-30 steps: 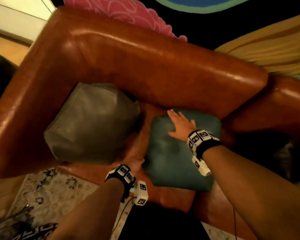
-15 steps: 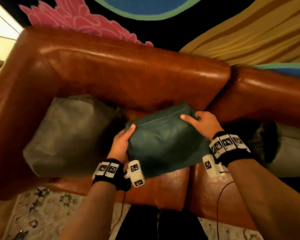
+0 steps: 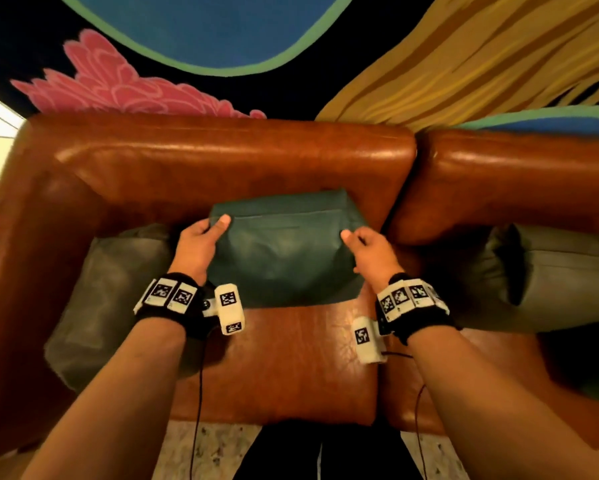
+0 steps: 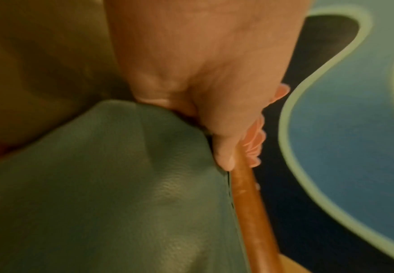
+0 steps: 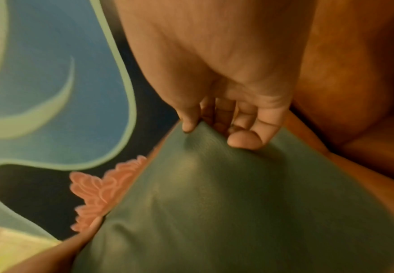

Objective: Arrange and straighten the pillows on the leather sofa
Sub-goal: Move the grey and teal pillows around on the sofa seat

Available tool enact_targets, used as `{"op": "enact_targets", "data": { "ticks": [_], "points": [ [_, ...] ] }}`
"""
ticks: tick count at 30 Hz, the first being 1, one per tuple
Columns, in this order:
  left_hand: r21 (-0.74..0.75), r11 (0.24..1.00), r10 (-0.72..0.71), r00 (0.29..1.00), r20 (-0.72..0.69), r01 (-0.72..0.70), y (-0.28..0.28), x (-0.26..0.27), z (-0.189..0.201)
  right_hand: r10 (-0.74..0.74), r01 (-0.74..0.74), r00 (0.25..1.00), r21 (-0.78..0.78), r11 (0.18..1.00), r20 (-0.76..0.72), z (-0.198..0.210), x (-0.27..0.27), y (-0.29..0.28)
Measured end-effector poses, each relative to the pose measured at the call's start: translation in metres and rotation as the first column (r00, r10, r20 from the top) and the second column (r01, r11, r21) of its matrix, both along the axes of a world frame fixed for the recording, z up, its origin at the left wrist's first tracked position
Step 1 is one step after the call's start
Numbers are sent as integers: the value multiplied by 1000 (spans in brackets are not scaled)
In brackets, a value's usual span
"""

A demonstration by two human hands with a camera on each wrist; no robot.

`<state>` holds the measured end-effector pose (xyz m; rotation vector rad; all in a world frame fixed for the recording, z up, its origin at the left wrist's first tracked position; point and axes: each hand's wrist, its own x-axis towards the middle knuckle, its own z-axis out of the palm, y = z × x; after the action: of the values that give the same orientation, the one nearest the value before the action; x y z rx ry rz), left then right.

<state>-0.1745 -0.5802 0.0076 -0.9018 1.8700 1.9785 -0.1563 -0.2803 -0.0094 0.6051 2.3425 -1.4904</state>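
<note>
A dark green leather pillow [image 3: 284, 251] stands upright against the backrest of the brown leather sofa [image 3: 222, 161], in the middle of the left seat. My left hand [image 3: 204, 233] grips its upper left corner, thumb on the front face. My right hand [image 3: 364, 244] pinches its upper right corner. The left wrist view shows the green pillow [image 4: 112, 194] with my left hand [image 4: 217, 142] curled over its edge. In the right wrist view my right hand [image 5: 226, 129] pinches the green pillow [image 5: 226, 212] at its corner.
An olive-grey pillow [image 3: 107, 299] leans in the left corner of the sofa, partly behind my left arm. Another grey pillow [image 3: 550, 275] lies on the right seat. A painted wall [image 3: 222, 32] rises behind the sofa. A patterned rug [image 3: 208, 448] lies in front.
The green pillow went from lying flat under my right hand to standing upright against the backrest. Both hands moved to its top corners and took hold. The view swung to the right.
</note>
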Motion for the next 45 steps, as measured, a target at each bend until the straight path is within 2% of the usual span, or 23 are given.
{"op": "enact_targets", "data": {
  "ticks": [2,4,6,9,13,15,16,17,18,19,20,21,22,23,24,26,28,30,32,34,37,41,45],
  "points": [
    [-78,995,-56,993,106,65,0,-1,-12,7,-9,981,8,1000,195,-10,16,-7],
    [-102,985,-119,975,187,139,2,-1,-24,-15,12,960,12,1000,280,-15,28,-8],
    [-98,985,-122,979,166,140,3,-4,-19,-56,55,972,10,998,228,-13,25,-3],
    [-34,986,-159,983,91,162,2,-12,-8,-90,105,982,-85,991,167,-7,16,9],
    [-105,968,-213,966,147,230,6,-10,-21,-63,97,935,-80,992,350,-28,22,11],
    [-192,958,-183,969,164,213,6,-13,-33,-67,65,935,16,998,349,-29,19,4],
    [-291,928,-194,968,159,234,5,-16,-37,-77,45,956,116,992,284,-24,16,0],
    [-443,856,-222,963,151,267,7,-19,-33,-94,53,982,235,971,167,-17,12,-4],
    [-613,738,-250,958,140,282,10,-21,-26,-74,63,997,361,930,18,-9,10,-11],
    [-766,590,-289,953,96,256,17,-21,-15,12,47,993,483,874,-120,-4,9,-19],
    [-862,467,-357,934,24,200,23,-20,-7,148,-16,974,592,806,-174,3,9,-29],
    [-896,409,-473,880,-44,176,31,-18,-2,296,-125,943,664,737,-151,6,11,-39],
    [-895,394,-602,795,-78,211,36,-15,-5,424,-266,903,680,683,-73,3,14,-47],
    [-878,372,-700,712,-50,303,40,-11,-11,508,-393,861,660,641,19,-1,17,-51],
    [-846,344,-744,668,20,408,42,-7,-19,553,-494,826,615,615,110,-7,19,-51],
    [-786,304,-709,679,191,539,43,-2,-27,616,-600,768,538,592,178,-14,19,-45],
    [-756,264,-640,695,327,599,52,-2,-18,655,-627,743,486,609,138,-10,16,-37],
    [-745,204,-587,689,426,635,69,-7,0,597,-560,801,403,724,39,1,14,-27],
    [-793,185,-565,723,397,580,96,-11,21,459,-417,887,342,842,-48,11,18,-4],
    [-830,204,-609,731,307,519,129,-10,36,334,-296,939,301,907,-84,20,30,31],
    [-824,229,-730,651,207,518,192,-10,53,215,-179,971,276,944,-106,32,51,90],
    [-794,188,-911,404,78,577,346,5,80,32,-3,996,339,941,-80,58,99,228],
    [-792,76,-989,147,17,605,513,42,91,-198,211,977,434,876,-76,64,162,379]
  ]
}}
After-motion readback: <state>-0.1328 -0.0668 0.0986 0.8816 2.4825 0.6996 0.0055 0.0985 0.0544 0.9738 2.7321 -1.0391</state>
